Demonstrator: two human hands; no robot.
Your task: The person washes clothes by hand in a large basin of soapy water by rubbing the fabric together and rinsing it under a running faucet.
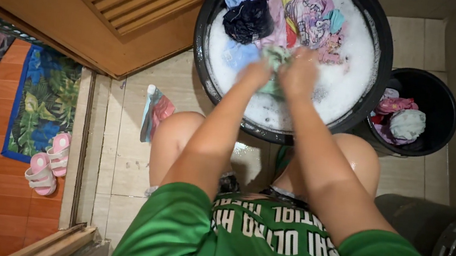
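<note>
Both hands, L (255,74) & R (300,73), clamped on pale green cloth (277,58) in sudsy black basin (378,54). Smaller black bucket (442,109) w/ wrung clothes at 3 o'clock; pink sandals (49,162) at 8.

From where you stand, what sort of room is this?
Probably a home bathroom or wash area used for hand laundry. The floor is tiled, a black basin holds suds and soaking clothes, and a smaller black bucket beside it holds more garments. Both hands, left hand and right hand, scrub a pale green cloth.
</note>
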